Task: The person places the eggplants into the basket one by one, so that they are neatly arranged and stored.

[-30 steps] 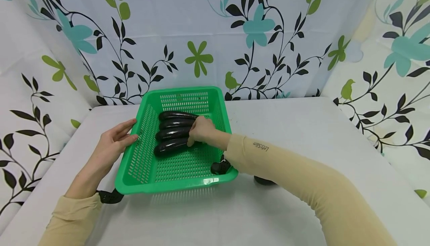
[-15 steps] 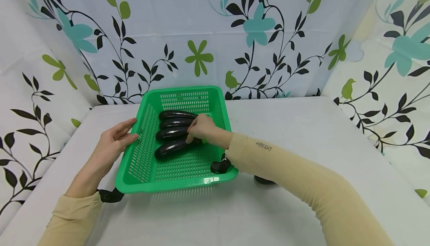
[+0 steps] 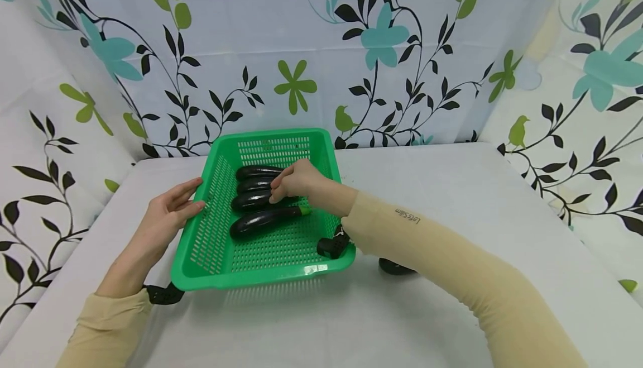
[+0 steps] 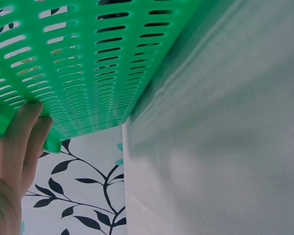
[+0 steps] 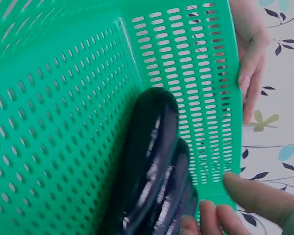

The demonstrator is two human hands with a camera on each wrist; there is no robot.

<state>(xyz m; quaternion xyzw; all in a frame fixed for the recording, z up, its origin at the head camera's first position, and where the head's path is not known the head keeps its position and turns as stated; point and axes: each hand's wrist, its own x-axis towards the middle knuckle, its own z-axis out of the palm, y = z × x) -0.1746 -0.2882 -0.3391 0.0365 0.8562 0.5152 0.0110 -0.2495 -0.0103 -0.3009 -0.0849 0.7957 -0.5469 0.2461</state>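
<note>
Several glossy dark eggplants lie side by side in a green slotted basket. The nearest eggplant, its green stem end showing, sits a little apart from the others. Over the right ends of the farther ones is my right hand. In the right wrist view its thumb and fingers are spread apart, with nothing pinched between them. My left hand rests against the basket's left rim. Its fingers look fairly straight along the outer wall in the left wrist view.
The basket stands on a white-covered table. A dark rounded object is partly hidden beneath the right forearm. Patterned curtains hang behind and at both sides. Black camera mounts sit at the wrists.
My right hand has let go of the nearest eggplant and moved slightly left and away from me. That eggplant has shifted slightly toward me, apart from the row. The left hand has stayed put.
</note>
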